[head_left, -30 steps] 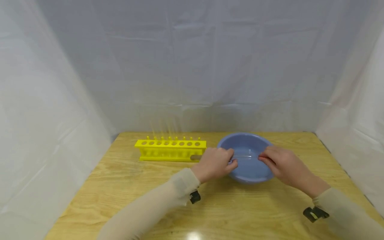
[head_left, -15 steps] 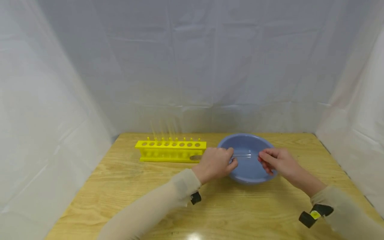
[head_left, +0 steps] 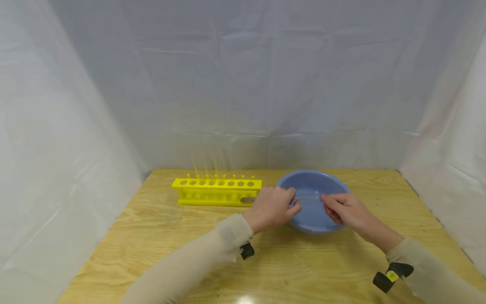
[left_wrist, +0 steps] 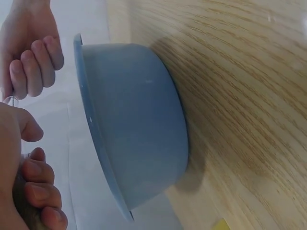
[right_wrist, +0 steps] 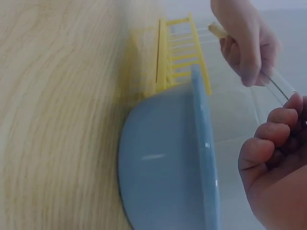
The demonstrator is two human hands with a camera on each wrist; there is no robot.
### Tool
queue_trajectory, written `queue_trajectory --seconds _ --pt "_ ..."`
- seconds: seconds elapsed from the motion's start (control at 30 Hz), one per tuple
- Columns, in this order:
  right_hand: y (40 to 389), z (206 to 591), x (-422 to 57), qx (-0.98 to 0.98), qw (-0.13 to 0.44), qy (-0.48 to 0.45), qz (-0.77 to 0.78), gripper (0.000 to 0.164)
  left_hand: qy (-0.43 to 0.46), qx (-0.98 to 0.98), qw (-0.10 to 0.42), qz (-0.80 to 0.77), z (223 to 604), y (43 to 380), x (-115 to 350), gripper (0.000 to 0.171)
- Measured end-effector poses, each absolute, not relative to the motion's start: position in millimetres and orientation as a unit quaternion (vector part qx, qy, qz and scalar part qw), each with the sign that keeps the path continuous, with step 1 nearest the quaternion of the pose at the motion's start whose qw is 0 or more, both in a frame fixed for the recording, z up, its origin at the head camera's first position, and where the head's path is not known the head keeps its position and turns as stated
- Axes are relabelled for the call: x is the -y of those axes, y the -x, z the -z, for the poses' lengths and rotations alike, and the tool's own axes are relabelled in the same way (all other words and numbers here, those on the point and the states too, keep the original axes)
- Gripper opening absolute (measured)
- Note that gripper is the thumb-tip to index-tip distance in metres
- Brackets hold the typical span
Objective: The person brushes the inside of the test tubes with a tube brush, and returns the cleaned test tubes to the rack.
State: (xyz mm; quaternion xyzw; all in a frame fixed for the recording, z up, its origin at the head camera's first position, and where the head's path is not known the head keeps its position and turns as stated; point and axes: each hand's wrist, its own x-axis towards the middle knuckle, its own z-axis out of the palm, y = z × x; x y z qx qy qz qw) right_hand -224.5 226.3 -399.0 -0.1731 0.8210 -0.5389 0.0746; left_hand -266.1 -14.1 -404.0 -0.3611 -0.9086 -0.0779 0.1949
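Note:
My left hand (head_left: 270, 207) grips a clear glass test tube (right_wrist: 280, 88), held level above the blue basin (head_left: 315, 219). A brown-grey bristle head (head_left: 248, 200) shows in the tube's end, to the left of that hand. Twisted wire of a test tube brush (right_wrist: 274, 85) runs along inside the glass in the right wrist view. My right hand (head_left: 347, 211) pinches the wire's end right at the tube's mouth, its other fingers curled. The fingers hide most of the wire's end.
A yellow test tube rack (head_left: 216, 184) with a row of holes and pegs stands left of the basin on the wooden table (head_left: 182, 245). White sheeting (head_left: 243, 84) encloses the back and both sides.
My right hand loosened its fingers and turned half a second ago, then moved left, closer to the tube's mouth. The left hand and the tube have stayed nearly still.

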Motion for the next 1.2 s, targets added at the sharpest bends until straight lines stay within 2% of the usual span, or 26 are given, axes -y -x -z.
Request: queue_trajectory --seconds 0.2,0.43,0.63,0.87,1.2 --pt "224.6 392.6 -225.3 -0.835 0.052 0.124 0.533 0.055 0.368 0.902 0.22 0.055 406.7 267.6 13.4 0.03" --pt "224.7 385.9 -221.9 -0.826 0.068 0.057 0.557 0.051 0.39 0.89 0.231 0.048 405.7 269.5 14.9 0.026" --pt "220.0 386.0 -221.4 -0.83 0.07 0.05 0.552 0.05 0.403 0.882 0.24 0.052 412.9 267.7 18.1 0.025" --pt "219.7 386.3 -221.6 -0.824 0.068 0.04 0.561 0.045 0.403 0.884 0.229 0.062 414.5 267.3 20.4 0.028" --pt "221.1 384.9 -225.8 -0.829 0.058 0.054 0.553 0.046 0.4 0.896 0.18 0.071 409.2 272.6 20.3 0.027"
